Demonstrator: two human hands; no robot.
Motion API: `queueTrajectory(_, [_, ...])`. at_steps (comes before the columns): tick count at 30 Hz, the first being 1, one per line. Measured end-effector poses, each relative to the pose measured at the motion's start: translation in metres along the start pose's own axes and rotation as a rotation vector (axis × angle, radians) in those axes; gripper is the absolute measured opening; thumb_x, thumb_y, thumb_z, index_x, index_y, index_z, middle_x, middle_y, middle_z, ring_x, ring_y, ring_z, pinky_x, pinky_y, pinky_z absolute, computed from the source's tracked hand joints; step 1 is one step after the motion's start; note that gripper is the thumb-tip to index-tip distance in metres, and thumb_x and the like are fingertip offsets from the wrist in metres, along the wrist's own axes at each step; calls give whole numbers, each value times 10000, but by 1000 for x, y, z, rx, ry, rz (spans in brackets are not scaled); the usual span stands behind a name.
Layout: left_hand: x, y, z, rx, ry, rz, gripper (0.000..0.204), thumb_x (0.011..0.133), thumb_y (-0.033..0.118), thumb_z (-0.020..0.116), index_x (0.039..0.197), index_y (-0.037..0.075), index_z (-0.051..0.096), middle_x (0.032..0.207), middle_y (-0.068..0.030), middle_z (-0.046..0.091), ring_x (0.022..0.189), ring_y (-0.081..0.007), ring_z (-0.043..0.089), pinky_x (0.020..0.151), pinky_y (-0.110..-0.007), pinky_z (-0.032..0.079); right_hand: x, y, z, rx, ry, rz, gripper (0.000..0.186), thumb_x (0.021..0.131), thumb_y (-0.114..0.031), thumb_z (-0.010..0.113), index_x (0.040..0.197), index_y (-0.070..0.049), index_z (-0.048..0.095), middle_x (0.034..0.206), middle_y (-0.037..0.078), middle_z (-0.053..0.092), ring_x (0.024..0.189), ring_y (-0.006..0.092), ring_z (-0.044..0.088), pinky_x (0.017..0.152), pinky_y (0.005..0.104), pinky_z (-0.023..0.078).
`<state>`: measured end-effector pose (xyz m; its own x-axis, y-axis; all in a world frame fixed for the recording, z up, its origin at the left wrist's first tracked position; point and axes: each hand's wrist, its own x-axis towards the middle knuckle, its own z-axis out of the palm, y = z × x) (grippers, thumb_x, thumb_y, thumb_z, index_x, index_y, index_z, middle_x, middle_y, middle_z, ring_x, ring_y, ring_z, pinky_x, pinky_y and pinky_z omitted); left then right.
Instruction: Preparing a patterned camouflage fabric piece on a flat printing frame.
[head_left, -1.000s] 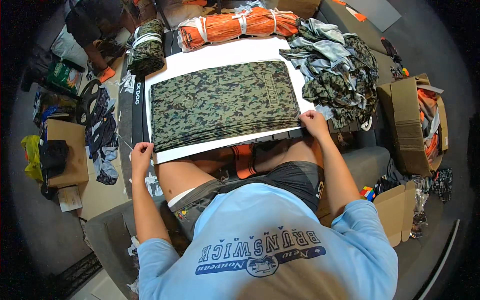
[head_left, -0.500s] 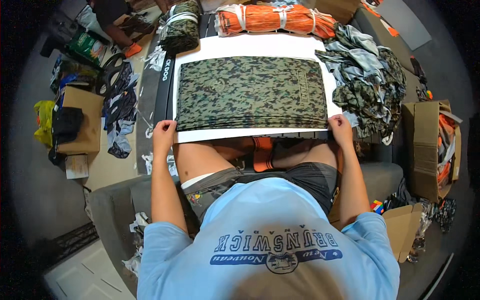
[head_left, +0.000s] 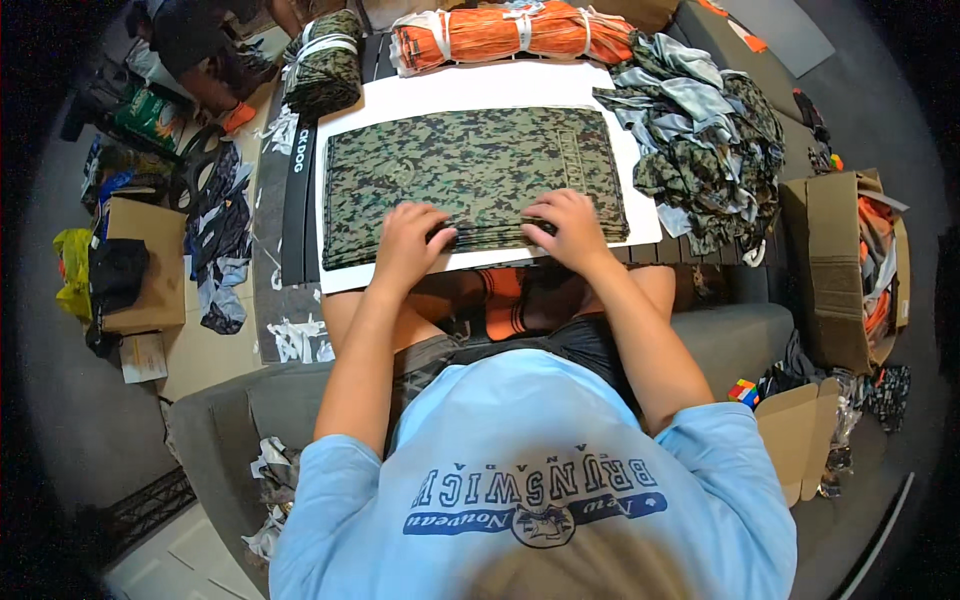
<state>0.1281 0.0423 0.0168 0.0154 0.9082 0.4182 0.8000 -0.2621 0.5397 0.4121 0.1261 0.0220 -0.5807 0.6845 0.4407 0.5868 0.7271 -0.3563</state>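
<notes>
Both half-open, apparently gripping nothing: left hand [head_left: 408, 245], right hand [head_left: 572, 234] resting on camouflage stack [head_left: 480, 160], laid flat; layer count unclear. Rumpled pile [head_left: 708, 150] not yet flattened.

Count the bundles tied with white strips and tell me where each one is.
2: a camouflage bundle beyond the far left corner of the flat camouflage stack, and an orange bundle beyond the stack's far edge. Others could be hidden.
</notes>
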Motion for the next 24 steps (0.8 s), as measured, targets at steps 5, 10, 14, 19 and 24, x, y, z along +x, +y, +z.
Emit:
queueTrajectory(5, [11,6,10,115,-132,14,107,834,177,718,911,104,727,1023,10,696,1005,-211,584,931,-354,421,11,-10,10,17,-69,24,178,835,-283,732,957,-156,751,1051,-5,671,1037,212,571,955,374,386])
queueTrajectory(10, [7,17,2,134,-87,12,78,830,159,716,889,109,716,966,19,690,951,-211,583,900,-350,420,22,-27,6,-18,-52,-37,155,834,-271,737,952,-171,747,1020,-16,664,1024,202,569,946,352,391])
queueTrajectory(14, [-13,23,-14,66,147,-10,65,822,134,715,882,108,714,918,8,687,914,-215,589,879,-345,423,40,-42,17,-72,-220,-37,127,844,-251,723,934,-164,745,993,2,666,984,227,588,905,368,438])
queueTrajectory(19, [-83,33,-55,111,3,-114,64,817,101,712,881,102,705,913,-1,698,895,-219,603,873,-334,429,50,-41,33,12,-371,61,115,856,-226,697,914,-139,745,975,25,670,943,264,608,846,385,485])
queueTrajectory(24, [-160,23,-81,52,-72,-174,26,823,87,700,844,95,687,863,-11,674,868,-220,591,878,-334,409,51,-41,50,146,-326,58,116,863,-196,679,900,-109,745,947,45,674,913,297,619,826,392,510])
